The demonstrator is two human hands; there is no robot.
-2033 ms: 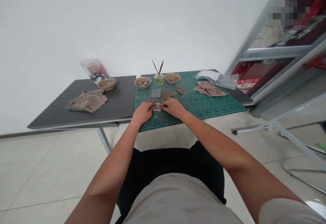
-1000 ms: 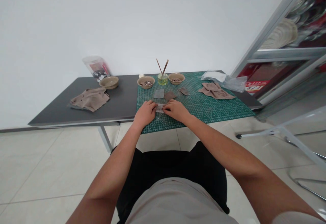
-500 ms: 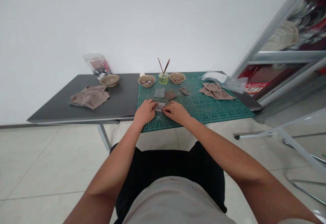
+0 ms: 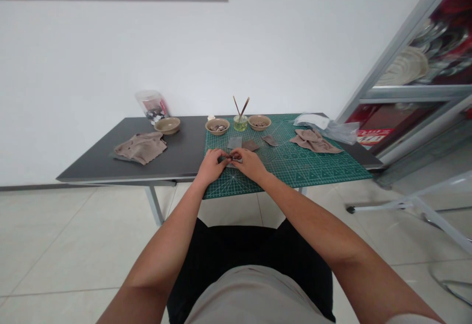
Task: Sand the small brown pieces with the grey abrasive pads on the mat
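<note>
Between left hand [image 4: 211, 164], right hand [image 4: 250, 162], small patch [image 4: 233, 157]

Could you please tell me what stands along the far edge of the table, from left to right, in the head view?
Clear pouch → tan bowl → second tan bowl → glass with sticks → third tan bowl → crumpled plastic bag.

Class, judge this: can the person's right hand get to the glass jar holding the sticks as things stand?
Probably yes: the jar stands just beyond the right hand, with only flat patches lying between, though it pinches a small piece.
</note>
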